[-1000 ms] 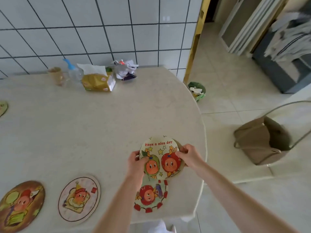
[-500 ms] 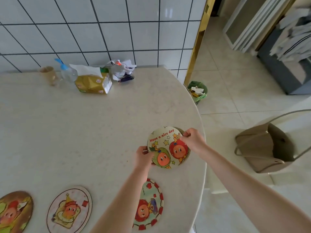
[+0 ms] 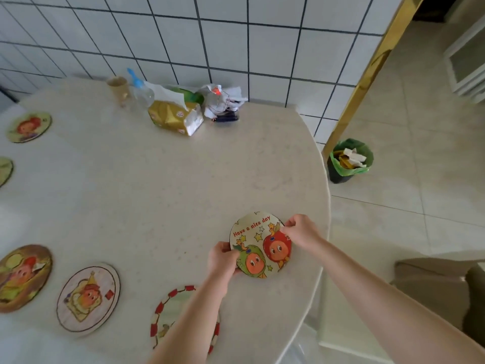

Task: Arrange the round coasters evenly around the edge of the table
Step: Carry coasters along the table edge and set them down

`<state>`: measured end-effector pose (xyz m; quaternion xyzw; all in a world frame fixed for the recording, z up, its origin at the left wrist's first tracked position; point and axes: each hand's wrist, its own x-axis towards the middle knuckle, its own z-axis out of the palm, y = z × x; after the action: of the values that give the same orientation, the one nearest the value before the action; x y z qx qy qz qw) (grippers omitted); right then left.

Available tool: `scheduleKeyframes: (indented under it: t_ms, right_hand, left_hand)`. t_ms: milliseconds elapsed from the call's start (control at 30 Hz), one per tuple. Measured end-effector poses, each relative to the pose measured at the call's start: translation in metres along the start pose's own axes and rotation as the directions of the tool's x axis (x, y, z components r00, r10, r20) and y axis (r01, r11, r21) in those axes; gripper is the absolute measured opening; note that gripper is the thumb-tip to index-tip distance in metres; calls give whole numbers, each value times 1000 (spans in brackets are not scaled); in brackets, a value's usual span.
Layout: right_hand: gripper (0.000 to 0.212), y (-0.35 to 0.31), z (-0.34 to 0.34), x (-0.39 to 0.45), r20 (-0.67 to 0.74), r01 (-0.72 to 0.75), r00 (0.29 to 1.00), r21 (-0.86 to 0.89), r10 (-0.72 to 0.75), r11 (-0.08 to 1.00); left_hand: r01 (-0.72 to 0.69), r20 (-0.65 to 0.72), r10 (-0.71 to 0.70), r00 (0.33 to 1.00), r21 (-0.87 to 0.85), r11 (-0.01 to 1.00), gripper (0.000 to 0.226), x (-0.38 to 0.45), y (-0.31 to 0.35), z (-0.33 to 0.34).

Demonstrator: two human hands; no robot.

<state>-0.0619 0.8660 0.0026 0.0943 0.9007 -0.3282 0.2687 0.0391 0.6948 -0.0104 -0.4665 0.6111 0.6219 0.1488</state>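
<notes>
Both hands hold a round "Have a nice day" coaster (image 3: 258,245) near the table's right edge. My left hand (image 3: 221,260) grips its lower left rim and my right hand (image 3: 301,231) pinches its upper right rim. A red-bordered coaster (image 3: 168,311) lies near the front edge, partly hidden by my left forearm. To its left lie a toast-picture coaster (image 3: 88,300) and a brown coaster (image 3: 22,278). Two more coasters (image 3: 29,126) (image 3: 4,170) lie along the far left side of the beige table (image 3: 157,185).
At the back by the tiled wall stand a cup (image 3: 118,91), a spray bottle (image 3: 140,90), a yellow tissue pack (image 3: 174,116) and crumpled wrappers (image 3: 221,101). On the floor to the right are a green-lined bin (image 3: 349,160) and a brown bag (image 3: 443,292).
Both hands have carried the "Have a nice day" coaster away from the red-bordered coaster, up along the table's right edge. The view has shifted, showing more coasters at the left.
</notes>
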Motion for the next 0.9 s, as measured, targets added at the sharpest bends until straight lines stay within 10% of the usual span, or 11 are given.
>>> scheduleKeyframes:
  t_ms: [900]
  right_hand:
    - [16,-43,-82,160,136,-193,981,586,139,787]
  left_hand:
    - [-346,63,341,938,240,907,29,139,203,89]
